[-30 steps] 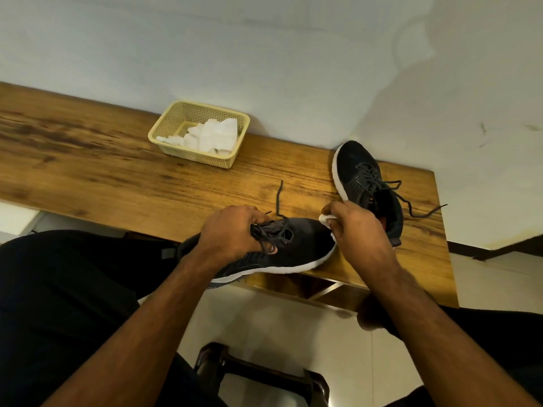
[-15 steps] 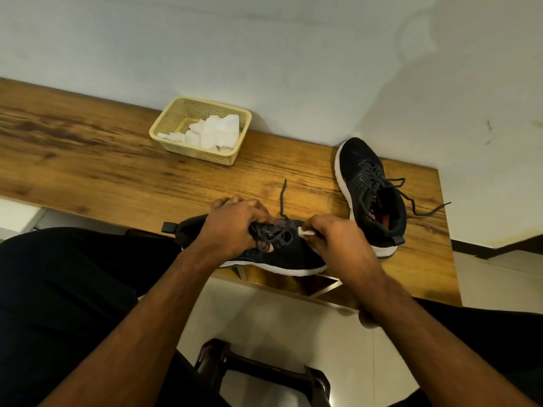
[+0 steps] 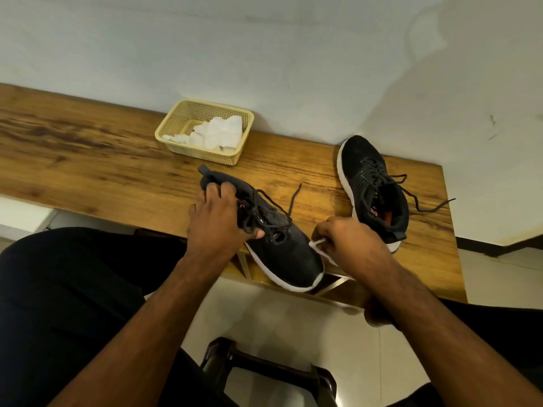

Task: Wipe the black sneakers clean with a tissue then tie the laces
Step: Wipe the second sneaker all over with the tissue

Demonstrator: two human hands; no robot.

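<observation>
A black sneaker with a white sole (image 3: 289, 255) is held over the front edge of the wooden table (image 3: 88, 168), toe pointing toward me and to the right. My left hand (image 3: 219, 223) grips it around the collar and laces. My right hand (image 3: 348, 242) pinches a white tissue (image 3: 320, 248) against the sneaker's right side near the toe. Its dark laces hang loose. The second black sneaker (image 3: 371, 186) lies on the table at the right, laces untied and trailing right.
A cream plastic basket (image 3: 176, 124) holding crumpled white tissues (image 3: 216, 133) stands against the wall at the back. The table's right end is just past the second sneaker. A dark stool (image 3: 264, 374) sits below between my legs.
My left hand has turned the sneaker, its heel swinging up and away over the table and its toe toward me. My right hand with the tissue has moved from the laces toward the toe's right side.
</observation>
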